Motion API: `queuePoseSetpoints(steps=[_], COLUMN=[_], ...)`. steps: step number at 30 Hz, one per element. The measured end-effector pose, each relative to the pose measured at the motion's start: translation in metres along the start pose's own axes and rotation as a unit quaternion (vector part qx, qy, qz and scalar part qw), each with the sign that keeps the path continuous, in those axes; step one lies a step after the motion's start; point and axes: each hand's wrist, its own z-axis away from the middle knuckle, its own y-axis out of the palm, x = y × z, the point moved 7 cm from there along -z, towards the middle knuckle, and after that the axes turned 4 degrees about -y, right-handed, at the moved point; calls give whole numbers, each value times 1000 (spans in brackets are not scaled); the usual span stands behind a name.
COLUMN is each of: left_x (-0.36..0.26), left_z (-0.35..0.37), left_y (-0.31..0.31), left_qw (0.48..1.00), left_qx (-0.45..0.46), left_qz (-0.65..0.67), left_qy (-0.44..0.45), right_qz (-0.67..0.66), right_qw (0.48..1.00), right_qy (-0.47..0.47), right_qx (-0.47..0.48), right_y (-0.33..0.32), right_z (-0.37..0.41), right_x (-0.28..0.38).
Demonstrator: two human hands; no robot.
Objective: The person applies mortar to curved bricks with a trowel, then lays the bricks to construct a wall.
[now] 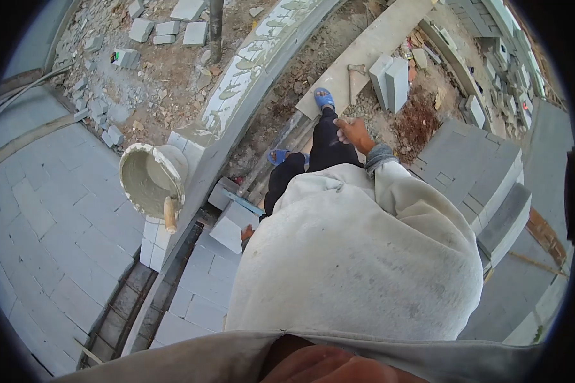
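Note:
My right hand (354, 134) is beside my dark-trousered thigh, with its fingers curled together; whether it holds anything is too small to tell. Only a small part of my left hand (246, 232) shows past the edge of my pale top, near a white block (231, 225), and its fingers are mostly hidden. On the narrow block wall to the left stands a mortar-smeared bucket (136, 182) with a wooden handle (170, 214) sticking over its rim. Wet mortar (246, 60) covers part of the wall top further forward.
Blue sandals (324, 97) are on my feet, one on a long board (364, 48) beside a hammer-like tool (356, 80). Upright blocks (390, 82) stand to the right, near a large block stack (463, 163). Rubble and loose blocks (195, 33) lie beyond the wall, with a post (216, 29).

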Motion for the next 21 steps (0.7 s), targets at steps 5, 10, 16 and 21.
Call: queuePoseSetpoints(steps=[5, 10, 16, 21], left_x=[-36, -105, -102, -114], left_z=[-60, 8, 29, 23], left_y=[-15, 81, 165, 174], left_qw=[829, 464, 499, 812], left_qx=[-3, 46, 114, -56], left_qz=[-535, -843, -857, -553], left_qy=[161, 268, 56, -179], right_qz=[227, 366, 527, 810], right_qw=[962, 926, 850, 579], right_qy=[76, 90, 9, -51], right_qx=[-129, 0, -8, -76], right_y=[-168, -200, -285, -418], right_z=[-113, -222, -449, -633], right_x=[-151, -160, -164, -207])
